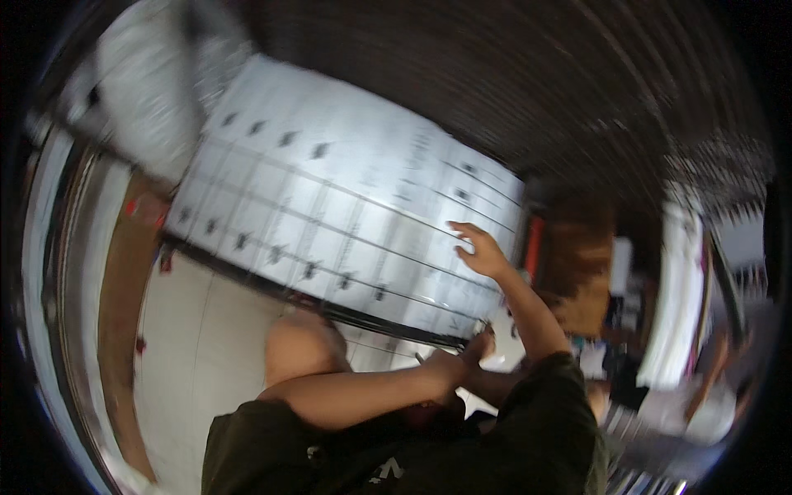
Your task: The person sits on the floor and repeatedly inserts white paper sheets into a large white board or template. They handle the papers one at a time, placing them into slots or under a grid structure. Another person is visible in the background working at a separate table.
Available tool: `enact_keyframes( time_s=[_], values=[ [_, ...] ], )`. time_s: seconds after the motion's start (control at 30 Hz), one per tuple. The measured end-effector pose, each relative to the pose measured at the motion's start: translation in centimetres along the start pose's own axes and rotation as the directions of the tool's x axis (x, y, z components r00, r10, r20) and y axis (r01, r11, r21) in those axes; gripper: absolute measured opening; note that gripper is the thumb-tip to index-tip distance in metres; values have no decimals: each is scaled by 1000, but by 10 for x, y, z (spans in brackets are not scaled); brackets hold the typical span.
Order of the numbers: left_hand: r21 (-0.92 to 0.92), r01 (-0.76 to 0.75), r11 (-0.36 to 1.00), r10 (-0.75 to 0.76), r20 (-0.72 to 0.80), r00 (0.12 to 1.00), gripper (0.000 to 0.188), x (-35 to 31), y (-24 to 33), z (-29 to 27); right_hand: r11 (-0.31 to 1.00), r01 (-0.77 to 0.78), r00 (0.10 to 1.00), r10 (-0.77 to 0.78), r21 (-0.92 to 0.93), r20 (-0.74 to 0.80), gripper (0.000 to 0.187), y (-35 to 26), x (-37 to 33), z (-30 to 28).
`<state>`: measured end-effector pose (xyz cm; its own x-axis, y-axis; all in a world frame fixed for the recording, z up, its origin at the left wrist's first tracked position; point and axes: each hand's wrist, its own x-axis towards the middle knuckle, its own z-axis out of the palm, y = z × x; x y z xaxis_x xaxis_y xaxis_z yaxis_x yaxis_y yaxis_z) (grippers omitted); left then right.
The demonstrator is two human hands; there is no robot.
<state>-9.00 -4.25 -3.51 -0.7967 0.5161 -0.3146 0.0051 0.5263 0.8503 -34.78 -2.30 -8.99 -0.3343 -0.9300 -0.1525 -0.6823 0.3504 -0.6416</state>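
Observation:
A broad white panelled surface lies in front of me, split by thin dark lines into rectangles with small dark printed marks; blur hides whether it is sheets or flat boxes. Over its right part reaches my right hand, thumb and fingers apart with nothing between them. Whether the fingertips touch the surface I cannot tell. My left forearm crosses in front of my body, and my left hand is low by the surface's near right edge. Its fingers are smeared and partly hidden, so any grip is unclear.
Clear plastic-wrapped bundles stand at the far left. Dark ridged material runs along the far side. On the right are a brown wooden surface, a long white roll and another person. Pale tiles show below left.

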Motion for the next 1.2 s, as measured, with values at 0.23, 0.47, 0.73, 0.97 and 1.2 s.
enact_keyframes(
  time_s=[0.23,0.47,0.73,0.97,1.2],
  values=[
    [336,-117,934,80,122,989,69,4,19,-20,901,-13,961,-109,-433,-256,46,-123,-158,-141],
    [342,52,938,-71,43,997,64,1,22,-25,813,-465,210,-283,-350,-936,44,-156,-347,-220],
    [340,132,931,-122,-51,991,62,7,13,-16,692,-694,-478,-238,197,-845,87,-38,-568,-313],
    [304,135,943,-99,-131,986,59,8,9,-14,943,-163,-297,234,291,-926,62,-29,-580,-351],
    [290,-36,957,178,-483,857,47,10,40,-26,813,-487,150,-283,-320,-947,25,-88,-492,-353]
  ],
)
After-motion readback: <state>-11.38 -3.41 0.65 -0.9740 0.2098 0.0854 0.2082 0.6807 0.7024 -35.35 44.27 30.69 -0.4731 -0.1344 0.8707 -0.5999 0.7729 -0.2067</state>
